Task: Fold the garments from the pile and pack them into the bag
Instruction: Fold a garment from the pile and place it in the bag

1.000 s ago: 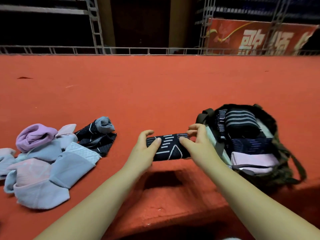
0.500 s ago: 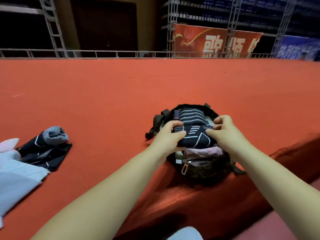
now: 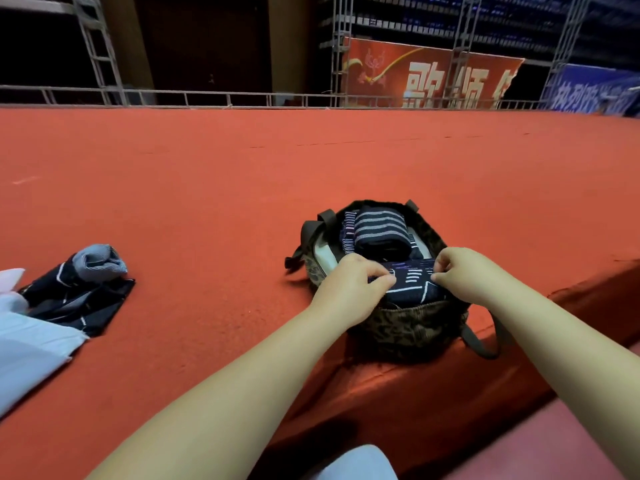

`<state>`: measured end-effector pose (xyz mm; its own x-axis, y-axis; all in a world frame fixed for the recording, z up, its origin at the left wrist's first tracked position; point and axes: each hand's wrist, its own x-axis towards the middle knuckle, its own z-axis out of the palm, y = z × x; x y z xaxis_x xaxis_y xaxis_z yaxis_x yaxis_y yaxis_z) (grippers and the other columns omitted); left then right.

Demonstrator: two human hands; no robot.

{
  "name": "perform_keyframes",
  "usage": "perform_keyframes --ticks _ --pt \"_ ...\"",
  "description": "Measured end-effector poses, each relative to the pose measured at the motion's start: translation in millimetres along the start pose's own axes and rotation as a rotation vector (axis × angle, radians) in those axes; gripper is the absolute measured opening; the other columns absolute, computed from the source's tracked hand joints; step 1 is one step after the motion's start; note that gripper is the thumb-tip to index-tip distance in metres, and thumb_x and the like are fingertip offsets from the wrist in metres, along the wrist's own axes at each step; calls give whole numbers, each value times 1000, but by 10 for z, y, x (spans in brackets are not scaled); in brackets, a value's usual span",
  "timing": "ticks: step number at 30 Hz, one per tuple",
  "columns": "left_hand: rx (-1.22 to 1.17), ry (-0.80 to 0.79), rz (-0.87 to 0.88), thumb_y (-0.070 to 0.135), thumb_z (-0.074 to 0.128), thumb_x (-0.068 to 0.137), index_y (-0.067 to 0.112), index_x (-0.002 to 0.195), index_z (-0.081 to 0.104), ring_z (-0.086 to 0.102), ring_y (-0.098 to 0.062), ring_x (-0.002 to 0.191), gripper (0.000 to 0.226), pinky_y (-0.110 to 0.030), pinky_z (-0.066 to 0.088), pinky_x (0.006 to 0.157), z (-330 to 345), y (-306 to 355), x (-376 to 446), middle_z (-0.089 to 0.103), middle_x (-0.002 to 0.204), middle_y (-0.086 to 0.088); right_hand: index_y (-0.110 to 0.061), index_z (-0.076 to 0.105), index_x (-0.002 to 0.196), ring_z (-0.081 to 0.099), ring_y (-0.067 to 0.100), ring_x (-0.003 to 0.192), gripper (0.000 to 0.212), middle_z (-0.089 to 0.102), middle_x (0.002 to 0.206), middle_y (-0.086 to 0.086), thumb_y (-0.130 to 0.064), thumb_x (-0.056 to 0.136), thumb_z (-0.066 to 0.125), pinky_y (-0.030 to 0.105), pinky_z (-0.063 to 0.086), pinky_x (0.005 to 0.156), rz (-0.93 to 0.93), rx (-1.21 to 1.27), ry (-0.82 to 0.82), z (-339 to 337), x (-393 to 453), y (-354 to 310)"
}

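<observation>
Folded garment (image 3: pixel 412 284): dark navy with white line pattern; lay in the near part of the bag's mouth, between the two hands.
Left hand (image 3: pixel 349 284): fingers curled, pinching the garment's left end.
Right hand (image 3: pixel 465 271): fingers curled, pinching the garment's right end.
Bag (image 3: pixel 408 329): dark, mottled fabric, open on top; stood at the near edge of the red surface.
Bag contents: striped dark roll (image 3: pixel 379 233) at the far side, just behind the held garment.
Bag straps (image 3: pixel 313 230): hung loose at left and right.
Pile (image 3: pixel 74 289): dark and pale blue pieces, well apart to the left, partly cut off.
Red surface (image 3: pixel 242 188): carpet-like, wide.
Background: metal railing (image 3: pixel 207 98); red banner (image 3: pixel 429 77) behind.
</observation>
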<state>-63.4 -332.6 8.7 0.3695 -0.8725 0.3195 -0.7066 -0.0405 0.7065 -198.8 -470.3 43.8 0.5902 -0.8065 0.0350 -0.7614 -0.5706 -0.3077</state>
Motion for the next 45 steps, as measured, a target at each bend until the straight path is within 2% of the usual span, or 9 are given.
perform_keyframes --ticks 4,7,10,16,23,31,36,41,45 --pt "110 -181 39 48 36 91 31 50 44 40 -14 57 45 -34 35 57 17 -105 -81 38 57 4 -30 67 93 47 28 108 18 51 104 -1 -42 90 54 36 42 86 -136 -216 151 -15 -117 -35" --pt "70 -190 51 49 33 93 30 53 43 45 -16 63 45 -41 42 66 12 -132 -99 43 63 -1 -32 66 106 48 24 111 26 57 111 -7 -45 93 47 37 42 90 -297 -322 13 34 -131 -99" --pt "21 -212 45 49 33 91 38 59 48 47 -12 66 38 -38 41 67 -10 -169 -126 47 67 5 -32 59 95 55 23 104 19 60 98 -7 -47 92 49 39 45 87 -245 -218 -136 68 -88 -113" --pt "-106 -136 -65 37 48 92 22 95 66 56 -8 92 23 -31 43 88 -355 -317 -245 60 92 10 -26 59 76 58 17 75 19 62 75 -4 -40 89 57 32 42 66 -281 14 -1 11 -57 -447" --pt "-126 89 -312 27 54 94 28 92 62 57 -11 100 8 -26 40 89 -1116 -1044 -589 66 102 5 -17 61 76 49 1 50 21 54 61 -7 -33 89 59 23 37 52 -491 274 -127 481 -67 -1539" --pt "-373 328 -623 19 50 95 20 86 62 61 -13 82 15 -26 50 74 -1832 -2025 -1373 65 93 -4 -12 62 90 51 11 69 10 59 76 -4 -23 90 61 26 40 65 -574 445 -395 1478 98 -2665" --pt "-771 497 -570 14 45 98 14 93 61 61 -14 75 17 -24 52 60 -2098 -2171 -1539 63 87 -3 -17 55 90 54 13 64 4 59 77 2 -15 92 58 21 44 54 -513 617 -522 1986 122 -3202" --pt "-733 722 -488 24 56 87 17 75 61 51 -5 51 15 -17 35 46 -2129 -2258 -1500 56 63 4 -19 58 84 52 7 61 9 58 74 -2 -16 93 57 17 44 48 -456 830 -444 2253 212 -3580" --pt "-780 897 -436 16 46 97 15 68 54 41 -4 43 30 -18 29 43 -2182 -2292 -1511 47 49 9 -16 67 94 58 -4 70 9 66 84 -6 -22 87 67 9 44 62 -531 819 -377 2405 236 -3871"
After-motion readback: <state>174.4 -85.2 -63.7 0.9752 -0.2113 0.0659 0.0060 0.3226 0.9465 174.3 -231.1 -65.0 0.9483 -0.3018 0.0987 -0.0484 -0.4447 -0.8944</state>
